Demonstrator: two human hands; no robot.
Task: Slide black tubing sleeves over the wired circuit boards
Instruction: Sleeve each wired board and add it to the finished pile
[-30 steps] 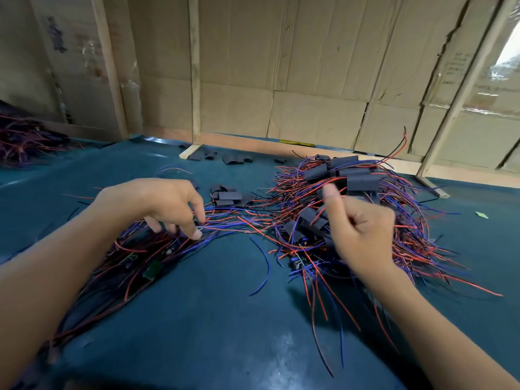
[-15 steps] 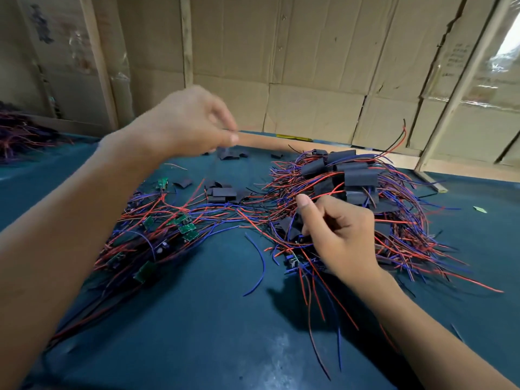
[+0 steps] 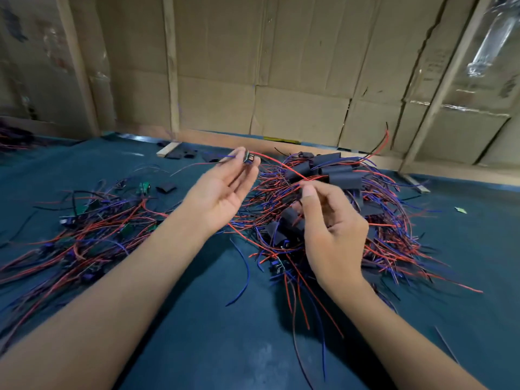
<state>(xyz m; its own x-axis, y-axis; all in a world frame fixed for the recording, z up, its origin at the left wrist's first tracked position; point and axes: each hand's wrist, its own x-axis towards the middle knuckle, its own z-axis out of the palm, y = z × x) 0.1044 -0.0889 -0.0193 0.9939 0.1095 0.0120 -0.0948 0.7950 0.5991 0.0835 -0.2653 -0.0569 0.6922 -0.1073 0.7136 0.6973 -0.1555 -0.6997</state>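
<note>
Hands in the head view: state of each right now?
Left hand: pinches a small circuit board at its fingertips.
Right hand: pinches the board's red wire.

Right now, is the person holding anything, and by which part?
The left hand pinches a small circuit board at its fingertips. The right hand pinches that board's red wire near its far end.

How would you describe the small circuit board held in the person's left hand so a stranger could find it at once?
Start at the blue table and follow the left hand up to its fingertips. They pinch a small circuit board, raised off the table, with a red wire running to the right hand. The other boards lie in the wire piles.
</note>
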